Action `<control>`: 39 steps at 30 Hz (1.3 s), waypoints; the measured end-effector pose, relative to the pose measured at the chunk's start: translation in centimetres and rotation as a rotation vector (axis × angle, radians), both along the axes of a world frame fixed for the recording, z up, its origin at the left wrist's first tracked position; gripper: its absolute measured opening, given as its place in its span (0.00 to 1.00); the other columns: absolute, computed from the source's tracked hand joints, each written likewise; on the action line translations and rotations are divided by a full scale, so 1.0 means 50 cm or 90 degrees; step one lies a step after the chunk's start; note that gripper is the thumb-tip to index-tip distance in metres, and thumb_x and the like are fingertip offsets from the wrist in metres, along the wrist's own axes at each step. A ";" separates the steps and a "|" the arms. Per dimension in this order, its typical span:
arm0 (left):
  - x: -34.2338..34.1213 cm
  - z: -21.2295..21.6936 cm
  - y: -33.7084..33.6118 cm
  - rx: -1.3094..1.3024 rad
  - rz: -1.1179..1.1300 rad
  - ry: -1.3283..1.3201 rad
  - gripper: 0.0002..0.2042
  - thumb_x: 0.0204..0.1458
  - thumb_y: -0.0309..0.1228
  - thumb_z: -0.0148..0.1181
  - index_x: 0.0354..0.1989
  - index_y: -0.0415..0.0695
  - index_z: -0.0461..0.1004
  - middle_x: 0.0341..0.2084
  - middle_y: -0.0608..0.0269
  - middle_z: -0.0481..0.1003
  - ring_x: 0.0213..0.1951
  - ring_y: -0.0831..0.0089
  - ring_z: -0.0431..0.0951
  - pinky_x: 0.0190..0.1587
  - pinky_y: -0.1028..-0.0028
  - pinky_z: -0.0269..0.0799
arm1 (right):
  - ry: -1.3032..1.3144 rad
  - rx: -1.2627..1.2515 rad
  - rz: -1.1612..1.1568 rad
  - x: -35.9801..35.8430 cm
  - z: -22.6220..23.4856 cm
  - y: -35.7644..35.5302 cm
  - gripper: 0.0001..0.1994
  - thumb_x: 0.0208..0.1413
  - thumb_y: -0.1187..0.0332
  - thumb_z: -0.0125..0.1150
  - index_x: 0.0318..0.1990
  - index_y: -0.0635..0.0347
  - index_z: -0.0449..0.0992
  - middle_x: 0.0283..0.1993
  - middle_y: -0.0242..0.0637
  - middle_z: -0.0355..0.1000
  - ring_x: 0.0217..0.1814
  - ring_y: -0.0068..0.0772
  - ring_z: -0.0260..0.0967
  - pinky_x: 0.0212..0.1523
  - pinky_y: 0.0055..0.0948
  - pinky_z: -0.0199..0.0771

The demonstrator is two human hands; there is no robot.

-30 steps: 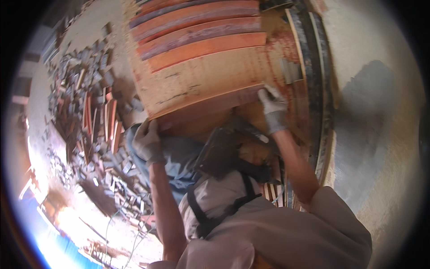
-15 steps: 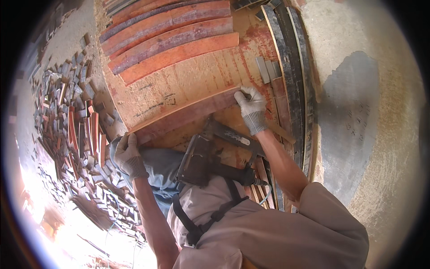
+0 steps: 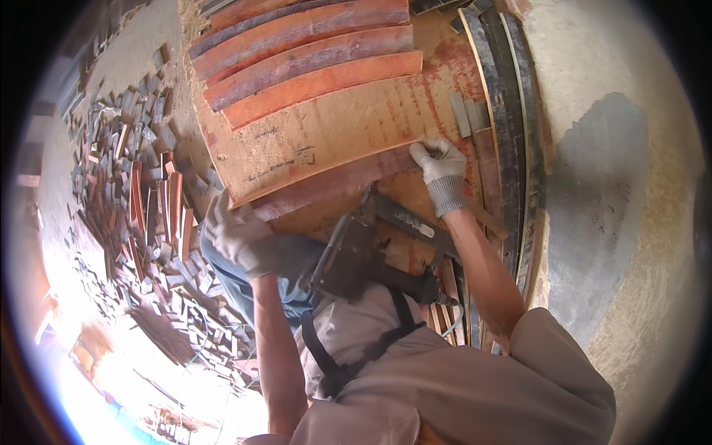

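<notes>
A curved reddish-brown wooden strip (image 3: 337, 180) lies across the plywood board before me. My right hand (image 3: 443, 169), in a pale knitted glove, pinches its right end between thumb and fingers. My left hand (image 3: 241, 236), gloved too, is smeared by motion beside the strip's left end. Its fingers are too blurred to show whether they touch the wood. A black nail gun (image 3: 352, 256) rests between my arms, close to my body, its long magazine reaching toward the right forearm.
Several curved red-orange strips (image 3: 319, 85) lie on the plywood board (image 3: 356, 126) at the far side. Long dark-faced strips (image 3: 504, 133) run along its right edge. Small offcuts (image 3: 133, 193) are heaped on the floor at left. A grey patch (image 3: 601, 208) marks the floor at right.
My left hand has left its pinch on the strip's left end and moved slightly toward me. The right hand keeps its grip. The whole view has shifted a little.
</notes>
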State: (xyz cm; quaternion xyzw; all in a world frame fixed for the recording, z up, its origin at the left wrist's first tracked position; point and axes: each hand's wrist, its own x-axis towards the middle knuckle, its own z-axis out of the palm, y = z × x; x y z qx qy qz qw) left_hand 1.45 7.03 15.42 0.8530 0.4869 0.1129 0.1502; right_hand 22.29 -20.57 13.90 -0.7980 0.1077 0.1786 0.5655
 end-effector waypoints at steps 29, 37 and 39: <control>0.199 -0.005 -0.128 -0.200 -0.357 -0.161 0.05 0.43 0.36 0.70 0.25 0.51 0.84 0.29 0.65 0.82 0.38 0.55 0.80 0.46 0.58 0.74 | 0.286 -0.343 0.568 -0.260 0.227 -0.084 0.49 0.46 0.61 0.74 0.75 0.60 0.53 0.59 0.61 0.71 0.64 0.57 0.71 0.62 0.47 0.72; 0.192 -0.002 -0.124 -0.190 -0.381 -0.167 0.05 0.46 0.35 0.70 0.27 0.49 0.84 0.30 0.62 0.82 0.38 0.55 0.80 0.45 0.57 0.73 | 0.345 -0.132 0.295 -0.143 0.316 -0.219 0.13 0.62 0.58 0.67 0.45 0.56 0.77 0.30 0.29 0.73 0.34 0.22 0.73 0.37 0.29 0.74; 0.194 0.000 -0.124 -0.185 -0.384 -0.171 0.05 0.46 0.35 0.70 0.27 0.49 0.84 0.29 0.62 0.81 0.38 0.55 0.80 0.46 0.57 0.73 | 0.305 -0.143 0.324 -0.091 0.348 -0.201 0.11 0.65 0.59 0.62 0.34 0.55 0.78 0.24 0.25 0.70 0.27 0.20 0.69 0.32 0.29 0.70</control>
